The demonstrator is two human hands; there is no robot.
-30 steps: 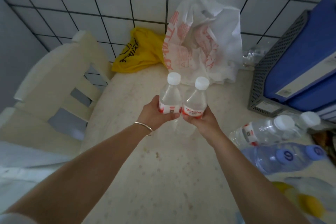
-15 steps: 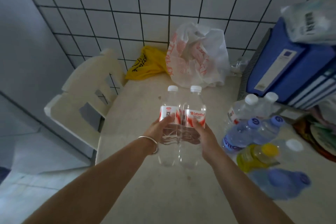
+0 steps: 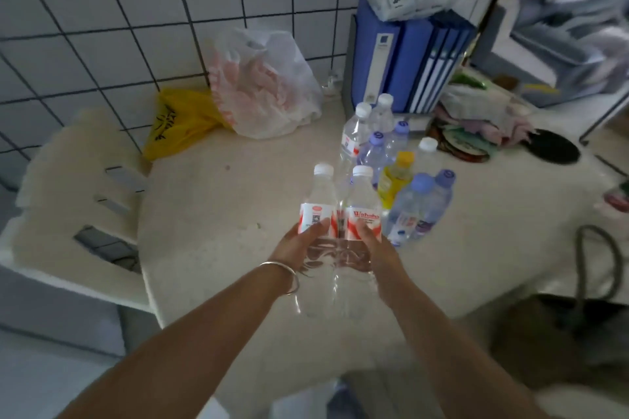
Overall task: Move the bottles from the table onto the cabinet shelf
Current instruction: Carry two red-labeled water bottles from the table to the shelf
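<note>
My left hand [image 3: 295,247] grips a clear water bottle [image 3: 320,201] with a white cap and a red-and-white label. My right hand [image 3: 377,250] grips a second bottle of the same kind [image 3: 361,204] right beside it. Both bottles are upright, side by side, held above the pale table [image 3: 218,211]. Behind them on the table stands a cluster of several more bottles [image 3: 401,160]: clear ones with white caps, bluish ones with blue caps, and a yellow one [image 3: 396,180]. No cabinet shelf is in view.
A white plastic bag [image 3: 265,88] and a yellow bag [image 3: 177,122] lie against the tiled wall. Blue binders [image 3: 408,58] stand at the back right beside a cloth pile [image 3: 476,119] and a black disc [image 3: 551,148]. A pale chair [image 3: 75,187] stands left of the table.
Both hands have drawn the two bottles back toward me and the view has pulled away and turned right, bringing the bottle cluster, binders and right side of the table into sight.
</note>
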